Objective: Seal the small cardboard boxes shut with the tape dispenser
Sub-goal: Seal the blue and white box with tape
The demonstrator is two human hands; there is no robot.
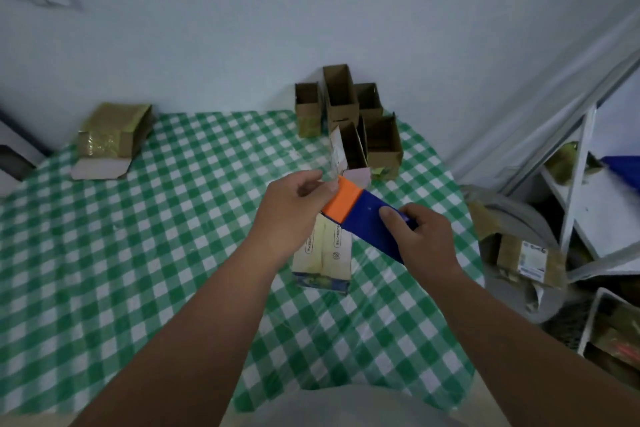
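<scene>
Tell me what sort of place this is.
Probably a home packing corner: a table with a green checked cloth against a plain wall, open cardboard boxes at its back, cluttered white shelves beside it.

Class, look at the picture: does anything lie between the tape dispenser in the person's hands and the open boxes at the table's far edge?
Nothing visible does. The tape dispenser, held by both hands, hovers just short of the open boxes.

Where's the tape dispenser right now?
Head view, center: the tape dispenser is held above a box, left hand at its orange end, right hand on the blue.
</scene>
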